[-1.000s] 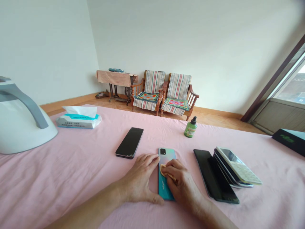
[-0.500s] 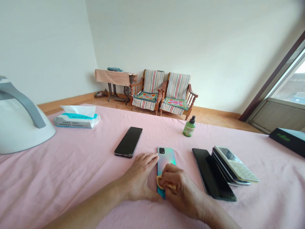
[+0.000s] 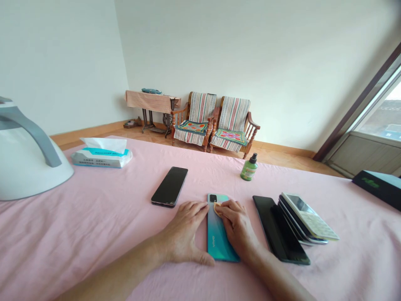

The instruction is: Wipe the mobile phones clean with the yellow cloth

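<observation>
A shiny blue-green phone (image 3: 219, 238) lies back side up on the pink cloth, camera block at its far end. My left hand (image 3: 183, 232) rests along its left edge, fingertips at the far part and thumb stretched to the near corner; the hand is open and spread. In my right hand (image 3: 236, 219) a small yellow-orange cloth (image 3: 217, 208) is pinched and pressed on the phone's back, just beside the camera. Most of the cloth is hidden by the fingers. To the right lie a dark phone (image 3: 280, 230) and a stack of several phones (image 3: 308, 217).
Another black phone (image 3: 170, 186) lies left of centre. A green spray bottle (image 3: 249, 168) stands farther back. A tissue pack (image 3: 102, 154) and a white kettle (image 3: 34, 163) are at left, a black box (image 3: 376, 186) at right. Two wooden chairs stand beyond the table.
My right hand has slid the cloth from the near half of the phone's back up toward the camera end, uncovering the lettering. My left hand has stayed in place.
</observation>
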`<state>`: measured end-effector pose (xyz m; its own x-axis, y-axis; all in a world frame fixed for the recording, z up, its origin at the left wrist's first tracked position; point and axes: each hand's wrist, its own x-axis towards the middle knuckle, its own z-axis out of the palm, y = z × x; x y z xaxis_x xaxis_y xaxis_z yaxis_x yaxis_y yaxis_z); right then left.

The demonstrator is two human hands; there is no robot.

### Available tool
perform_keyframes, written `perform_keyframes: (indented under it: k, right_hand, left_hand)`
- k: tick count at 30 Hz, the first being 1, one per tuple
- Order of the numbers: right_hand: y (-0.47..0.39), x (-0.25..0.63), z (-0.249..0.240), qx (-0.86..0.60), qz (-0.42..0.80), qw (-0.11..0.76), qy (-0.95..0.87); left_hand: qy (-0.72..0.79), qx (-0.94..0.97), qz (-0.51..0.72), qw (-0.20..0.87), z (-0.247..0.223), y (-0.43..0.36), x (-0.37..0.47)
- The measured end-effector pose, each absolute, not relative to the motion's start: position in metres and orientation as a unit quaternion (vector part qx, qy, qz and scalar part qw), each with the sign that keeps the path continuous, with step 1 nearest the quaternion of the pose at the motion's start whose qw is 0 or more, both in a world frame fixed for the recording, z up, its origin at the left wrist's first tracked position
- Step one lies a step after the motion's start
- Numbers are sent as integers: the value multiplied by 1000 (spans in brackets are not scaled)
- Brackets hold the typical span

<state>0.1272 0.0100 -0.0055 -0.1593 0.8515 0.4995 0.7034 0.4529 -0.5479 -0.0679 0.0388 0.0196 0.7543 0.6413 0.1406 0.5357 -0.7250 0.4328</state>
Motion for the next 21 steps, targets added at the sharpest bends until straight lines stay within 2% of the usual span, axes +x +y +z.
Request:
perform_keyframes:
  k: [6, 13, 21]
  right_hand:
    - [-8, 117, 0, -484, 170, 364, -778]
    - [12, 119, 1, -502, 114, 367, -775]
    - [6, 116, 1, -467, 154, 376, -785]
  left_hand:
    - [323, 913, 159, 191, 16, 39, -67]
    - [336, 907, 157, 198, 17, 39, -66]
    - [350, 900, 151, 212, 14, 39, -66]
